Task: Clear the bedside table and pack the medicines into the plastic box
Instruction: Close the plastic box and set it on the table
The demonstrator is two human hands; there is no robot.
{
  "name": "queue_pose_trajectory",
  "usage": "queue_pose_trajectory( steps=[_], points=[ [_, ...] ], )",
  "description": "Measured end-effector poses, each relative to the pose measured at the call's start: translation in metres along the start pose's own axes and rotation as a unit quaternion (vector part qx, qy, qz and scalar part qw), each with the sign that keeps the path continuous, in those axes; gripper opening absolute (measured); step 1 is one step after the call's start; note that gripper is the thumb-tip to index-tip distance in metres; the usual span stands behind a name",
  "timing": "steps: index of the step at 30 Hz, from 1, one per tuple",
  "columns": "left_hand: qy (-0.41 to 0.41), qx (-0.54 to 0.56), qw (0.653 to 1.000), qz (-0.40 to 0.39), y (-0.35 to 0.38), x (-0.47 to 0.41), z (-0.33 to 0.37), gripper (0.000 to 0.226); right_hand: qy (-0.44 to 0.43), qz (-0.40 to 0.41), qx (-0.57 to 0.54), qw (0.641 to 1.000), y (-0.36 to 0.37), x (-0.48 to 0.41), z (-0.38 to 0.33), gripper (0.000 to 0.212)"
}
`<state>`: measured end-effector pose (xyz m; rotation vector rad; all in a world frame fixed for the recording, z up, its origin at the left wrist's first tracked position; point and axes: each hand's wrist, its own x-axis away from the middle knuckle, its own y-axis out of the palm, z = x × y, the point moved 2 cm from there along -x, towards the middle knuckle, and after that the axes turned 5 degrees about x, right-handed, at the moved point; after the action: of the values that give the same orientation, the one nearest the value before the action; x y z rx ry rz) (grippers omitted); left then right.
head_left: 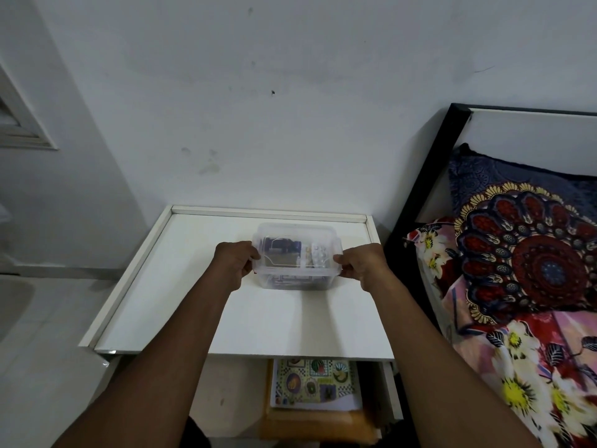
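A clear plastic box [295,279] with its lid on stands near the back middle of the white bedside table [181,302]. Through the lid I see a dark blue medicine pack [281,245] on the left and blister strips of pills [318,255] on the right. My left hand [234,261] grips the box's left end, fingers curled at the lid's edge. At the right end my right hand [361,265] grips the same way. Both forearms reach over the table's front edge.
A raised rim runs along the table's left and back sides. Below the front edge an open drawer [392,392] holds a patterned booklet [315,381]. A bed with a black frame [423,195] and patterned pillows [529,250] stands close on the right. The wall is right behind the table.
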<state>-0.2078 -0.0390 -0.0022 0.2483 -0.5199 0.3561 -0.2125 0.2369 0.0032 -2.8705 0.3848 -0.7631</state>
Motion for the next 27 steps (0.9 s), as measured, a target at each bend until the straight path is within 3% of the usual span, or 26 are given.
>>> queue_pose_trajectory(
  steps=[6, 10, 13, 15, 21, 24, 27],
  points=[
    [0.006, -0.014, 1.000, 0.003, -0.001, -0.001, -0.001, 0.038, 0.002, 0.006, 0.006, 1.000, 0.003, -0.001, 0.002, 0.019],
    [-0.092, -0.004, 0.995, -0.041, -0.012, -0.001, -0.008, 0.031, 0.049, -0.018, -0.050, 0.997, 0.002, -0.001, 0.011, 0.026],
    [-0.179, 0.015, 0.980, -0.089, -0.019, -0.001, -0.013, 0.047, 0.132, -0.095, -0.096, 0.982, 0.003, 0.003, 0.019, 0.045],
    [-0.186, 0.035, 0.976, -0.103, -0.022, -0.003, -0.014, 0.050, 0.151, -0.120, -0.132, 0.972, 0.004, 0.004, 0.020, 0.048],
    [-0.134, 0.059, 0.985, -0.091, -0.022, -0.008, -0.012, 0.023, 0.097, -0.075, -0.158, 0.980, 0.007, 0.003, 0.011, 0.024],
    [-0.033, -0.001, 0.997, -0.068, -0.019, -0.012, -0.010, 0.026, 0.027, 0.034, -0.052, 0.998, 0.012, 0.001, 0.008, 0.020],
    [0.085, -0.099, 0.991, -0.021, -0.011, -0.010, -0.010, 0.030, -0.047, 0.110, 0.084, 0.989, 0.022, 0.004, 0.005, 0.018]
  ],
)
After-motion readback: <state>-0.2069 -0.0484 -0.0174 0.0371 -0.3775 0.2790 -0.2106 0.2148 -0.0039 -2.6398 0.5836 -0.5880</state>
